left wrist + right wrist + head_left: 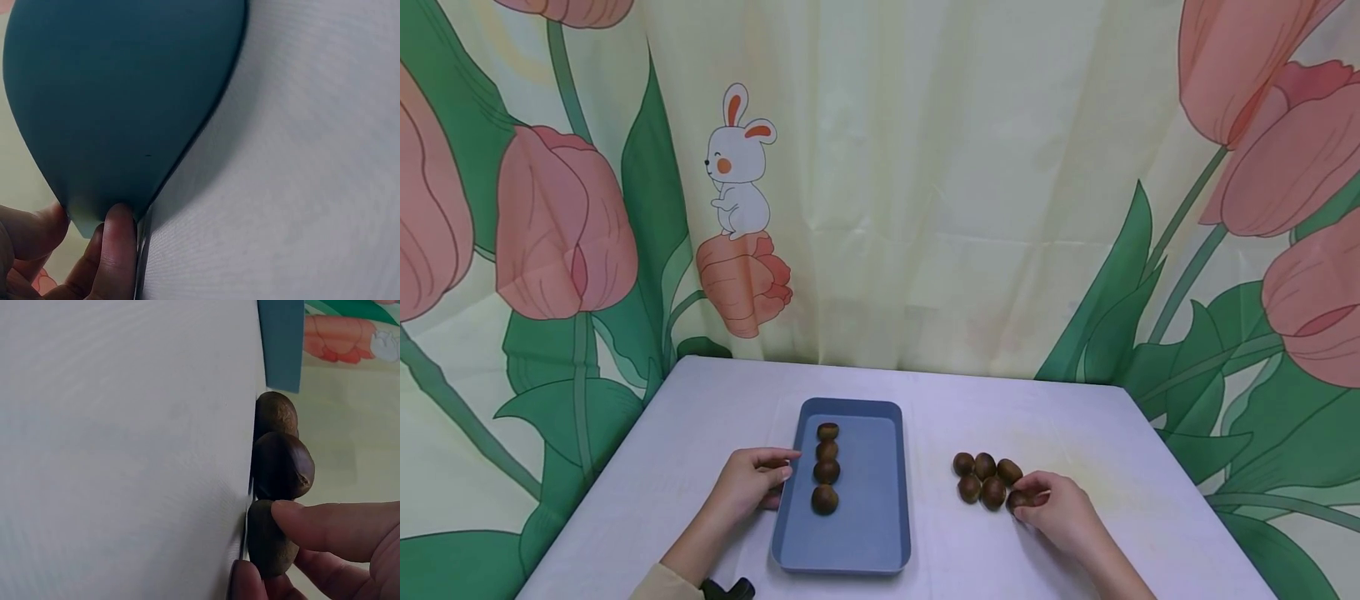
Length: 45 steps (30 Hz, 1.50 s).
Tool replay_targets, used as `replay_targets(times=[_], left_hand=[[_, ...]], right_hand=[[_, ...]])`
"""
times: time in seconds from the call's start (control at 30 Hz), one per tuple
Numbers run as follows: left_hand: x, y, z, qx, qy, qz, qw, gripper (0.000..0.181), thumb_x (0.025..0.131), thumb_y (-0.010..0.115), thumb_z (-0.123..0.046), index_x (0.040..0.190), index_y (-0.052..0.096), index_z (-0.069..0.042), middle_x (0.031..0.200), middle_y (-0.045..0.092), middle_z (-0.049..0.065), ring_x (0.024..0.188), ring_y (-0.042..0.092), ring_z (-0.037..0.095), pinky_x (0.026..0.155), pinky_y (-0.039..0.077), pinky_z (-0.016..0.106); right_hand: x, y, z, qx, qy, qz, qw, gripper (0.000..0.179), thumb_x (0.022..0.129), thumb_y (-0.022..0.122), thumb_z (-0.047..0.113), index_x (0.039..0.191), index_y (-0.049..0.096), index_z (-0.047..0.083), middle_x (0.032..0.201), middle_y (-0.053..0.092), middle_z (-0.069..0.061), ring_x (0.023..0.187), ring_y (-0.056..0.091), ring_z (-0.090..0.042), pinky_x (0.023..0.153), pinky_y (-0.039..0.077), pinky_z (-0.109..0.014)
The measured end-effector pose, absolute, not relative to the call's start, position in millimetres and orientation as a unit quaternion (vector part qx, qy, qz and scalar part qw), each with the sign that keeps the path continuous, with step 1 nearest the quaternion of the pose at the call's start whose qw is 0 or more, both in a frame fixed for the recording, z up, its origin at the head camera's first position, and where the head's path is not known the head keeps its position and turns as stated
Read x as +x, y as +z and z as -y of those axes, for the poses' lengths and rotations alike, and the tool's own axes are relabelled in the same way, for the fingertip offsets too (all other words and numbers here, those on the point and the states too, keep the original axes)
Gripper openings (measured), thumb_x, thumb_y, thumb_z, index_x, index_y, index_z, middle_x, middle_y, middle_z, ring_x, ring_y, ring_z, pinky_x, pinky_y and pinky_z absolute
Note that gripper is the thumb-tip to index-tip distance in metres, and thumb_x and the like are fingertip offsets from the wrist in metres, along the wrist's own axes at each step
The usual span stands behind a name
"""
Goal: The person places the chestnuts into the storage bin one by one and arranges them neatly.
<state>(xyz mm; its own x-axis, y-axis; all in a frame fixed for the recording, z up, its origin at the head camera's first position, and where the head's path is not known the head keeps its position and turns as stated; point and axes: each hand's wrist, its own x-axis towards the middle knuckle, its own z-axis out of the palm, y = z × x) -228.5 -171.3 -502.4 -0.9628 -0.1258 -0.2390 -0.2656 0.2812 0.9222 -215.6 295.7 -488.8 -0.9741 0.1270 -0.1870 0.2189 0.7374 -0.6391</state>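
Note:
A blue rectangular tray (868,500) lies on the table with a column of several brown chestnuts (825,499) along its left side. My left hand (747,483) grips the tray's left rim, thumb above and fingers at the side; in the left wrist view the tray's wall (125,94) fills much of the frame. Right of the tray, more chestnuts (993,492) sit close together in two rows. My right hand (1063,510) pinches the chestnut (270,540) at the near right of this group, between thumb and fingers. That chestnut appears to rest on the table.
A white cloth covers the table (1000,425). Behind it hangs a curtain (925,208) printed with tulips and a rabbit. A small black object (728,589) shows below the left wrist at the bottom edge.

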Motion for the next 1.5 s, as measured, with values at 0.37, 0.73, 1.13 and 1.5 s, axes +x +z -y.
replay_targets(times=[0.37, 0.73, 1.13, 1.5], left_hand=[[-229.4, -501.4, 171.9, -0.121, 0.586, -0.799, 0.062, 0.028, 0.098, 0.072, 0.002, 0.121, 0.082, -0.009, 0.112, 0.077, 0.013, 0.077, 0.072, 0.014, 0.062, 0.066, 0.036], [-228.8, -503.6, 172.8, -0.124, 0.584, -0.800, 0.059, 0.027, 0.098, 0.073, 0.001, 0.121, 0.082, -0.010, 0.112, 0.077, 0.013, 0.077, 0.070, 0.015, 0.062, 0.065, 0.036], [-229.0, -504.3, 172.5, -0.122, 0.586, -0.799, 0.062, 0.027, 0.098, 0.073, 0.001, 0.121, 0.082, -0.010, 0.112, 0.077, 0.013, 0.080, 0.071, 0.016, 0.062, 0.066, 0.036], [-228.4, -503.3, 172.6, -0.116, 0.590, -0.796, 0.061, 0.027, 0.098, 0.073, 0.000, 0.121, 0.082, -0.009, 0.113, 0.077, 0.013, 0.081, 0.073, 0.015, 0.062, 0.066, 0.037]], right_hand=[[-207.9, -477.6, -295.6, 0.100, -0.355, -0.928, 0.052, 0.033, 0.083, 0.088, 0.005, 0.114, 0.077, 0.009, 0.104, 0.073, -0.006, 0.093, 0.064, -0.022, 0.074, 0.051, -0.031], [-206.0, -466.4, -292.4, 0.073, -0.370, -0.926, 0.037, 0.037, 0.081, 0.090, 0.007, 0.115, 0.077, 0.010, 0.107, 0.076, -0.005, 0.099, 0.068, -0.020, 0.079, 0.053, -0.031], [-204.0, -455.9, -279.9, 0.056, -0.395, -0.916, 0.040, 0.035, 0.083, 0.087, 0.005, 0.116, 0.077, 0.011, 0.114, 0.077, -0.004, 0.104, 0.071, -0.019, 0.081, 0.056, -0.031], [-204.2, -449.0, -252.4, 0.030, -0.433, -0.900, 0.044, 0.033, 0.084, 0.087, 0.002, 0.114, 0.077, 0.011, 0.107, 0.077, -0.003, 0.100, 0.070, -0.017, 0.075, 0.058, -0.027]])
